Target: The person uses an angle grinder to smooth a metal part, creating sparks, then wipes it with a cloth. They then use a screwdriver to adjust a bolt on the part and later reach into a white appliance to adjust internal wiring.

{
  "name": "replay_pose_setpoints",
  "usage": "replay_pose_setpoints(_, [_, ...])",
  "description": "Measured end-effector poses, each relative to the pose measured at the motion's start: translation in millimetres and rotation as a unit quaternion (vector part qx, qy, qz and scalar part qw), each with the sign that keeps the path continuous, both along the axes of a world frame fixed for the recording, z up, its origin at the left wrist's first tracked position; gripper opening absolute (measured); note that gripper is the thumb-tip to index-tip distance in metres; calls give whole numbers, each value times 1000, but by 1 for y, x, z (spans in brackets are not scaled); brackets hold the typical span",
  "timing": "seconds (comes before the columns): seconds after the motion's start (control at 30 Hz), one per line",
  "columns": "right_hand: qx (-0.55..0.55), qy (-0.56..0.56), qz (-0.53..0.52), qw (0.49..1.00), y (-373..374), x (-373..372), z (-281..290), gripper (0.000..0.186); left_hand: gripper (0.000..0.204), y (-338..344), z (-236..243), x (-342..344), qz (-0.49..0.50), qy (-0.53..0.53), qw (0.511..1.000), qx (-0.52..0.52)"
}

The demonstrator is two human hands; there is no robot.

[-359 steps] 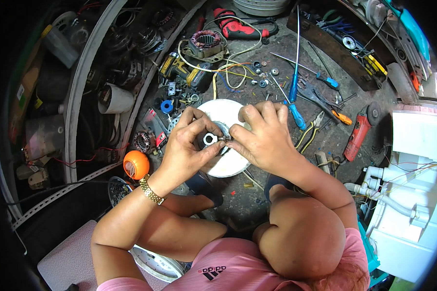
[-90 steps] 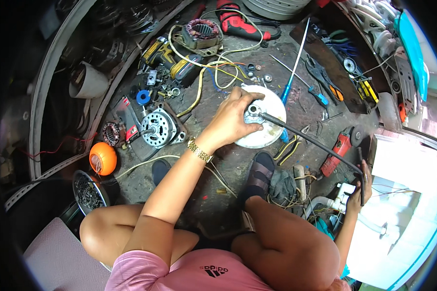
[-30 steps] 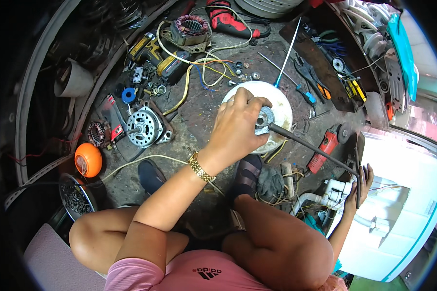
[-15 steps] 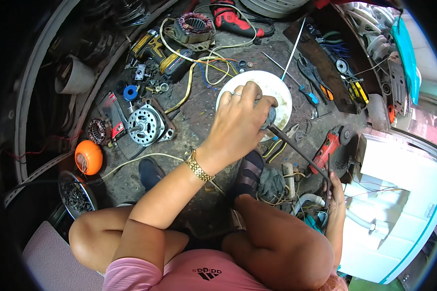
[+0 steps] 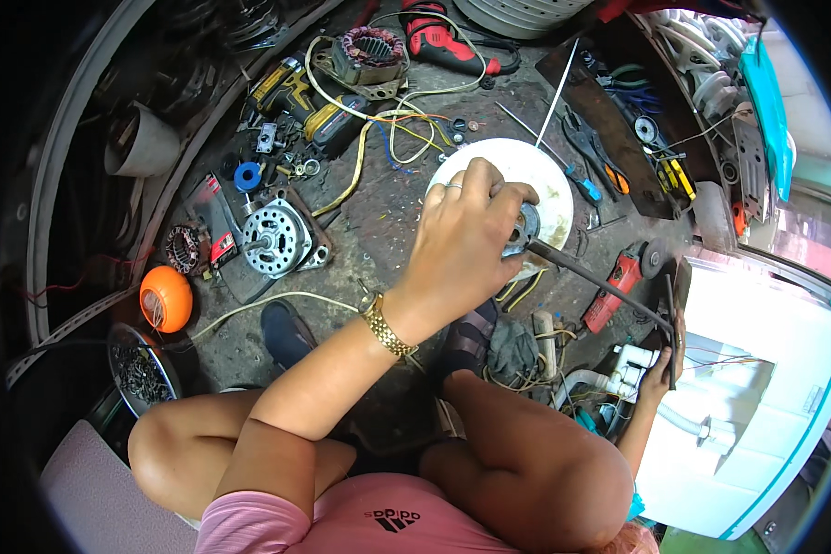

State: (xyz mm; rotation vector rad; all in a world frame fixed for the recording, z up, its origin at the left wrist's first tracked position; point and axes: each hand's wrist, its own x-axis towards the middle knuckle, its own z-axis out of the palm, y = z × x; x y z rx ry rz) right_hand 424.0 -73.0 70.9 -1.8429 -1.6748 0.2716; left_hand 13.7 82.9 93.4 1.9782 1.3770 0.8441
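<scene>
My left hand (image 5: 471, 226) is closed on a round grey metal hub (image 5: 526, 224) at the middle of a white plastic disc (image 5: 552, 185). The fingers cover much of the hub and part of the disc. A long dark metal bar (image 5: 602, 284) meets the hub at one end and slants away to the lower right. At the bar's far end, my right hand (image 5: 657, 371) is closed around it. That end looks bent, though the fingers partly hide it.
A perforated motor (image 5: 272, 240), an orange ball-shaped container (image 5: 166, 299) and a bowl of small metal parts (image 5: 162, 374) stand left. A yellow cordless drill (image 5: 295, 97) and wire-wound stator (image 5: 371, 55) lie at the back. Right are a red angle grinder (image 5: 623, 286) and a white cabinet (image 5: 748, 406).
The white disc and my left hand have shifted slightly right. My right hand and the bar's far end have swung right, toward the white cabinet.
</scene>
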Motion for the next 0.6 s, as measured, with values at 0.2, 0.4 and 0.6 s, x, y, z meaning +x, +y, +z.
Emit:
replay_pose_setpoints(0.2, [-10, 188, -81, 979, 10, 11, -14, 39, 55, -5, 1, 2, 8, 14, 1000, 10])
replay_pose_setpoints(0.4, [-207, 345, -183, 897, 30, -7, -23, 35, 52, -1, -4, -1, -2, 40, 999, 34])
replay_pose_setpoints(0.6, [-313, 448, -200, 813, 30, -24, -9, 49, 55, 2, -19, -11, -12, 49, 998, 22])
